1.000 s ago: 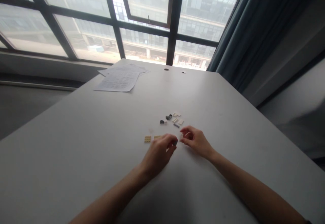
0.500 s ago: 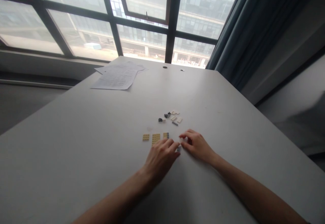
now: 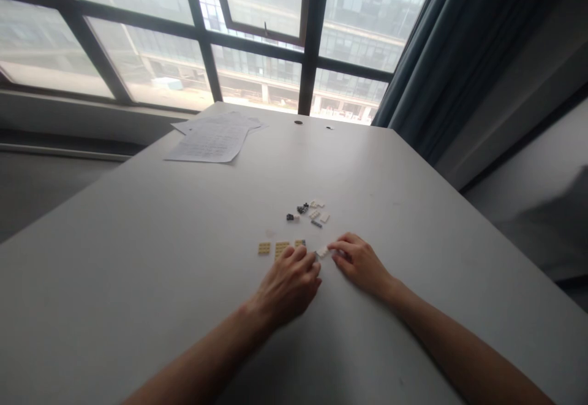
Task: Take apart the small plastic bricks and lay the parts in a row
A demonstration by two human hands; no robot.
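Observation:
My left hand (image 3: 290, 279) is closed, fingers curled and thumb tucked in, with a small grey building brick (image 3: 314, 254) partly showing at its fingertips. On the table beside it lies a white building brick (image 3: 322, 251). The index fingertip of my right hand (image 3: 359, 263) touches or nearly touches that white piece; its fingers and thumb are apart. Just beyond my left hand are a tan plate with studs (image 3: 264, 248), a larger tan plate (image 3: 282, 249) partly covered by the hand, and a tan and grey piece (image 3: 299, 243).
Farther off lie several loose pieces: a dark piece (image 3: 302, 208), a black and white piece (image 3: 292, 217), white plates (image 3: 324, 217) and a grey strip (image 3: 316, 223). Printed papers (image 3: 211, 141) rest at the far left of the white table (image 3: 184, 258). Windows and a curtain (image 3: 441, 56) stand beyond.
My left hand has drawn slightly left and away from my right hand, the grey brick moving with it. The white brick now shows between the hands. My right hand has shifted slightly right.

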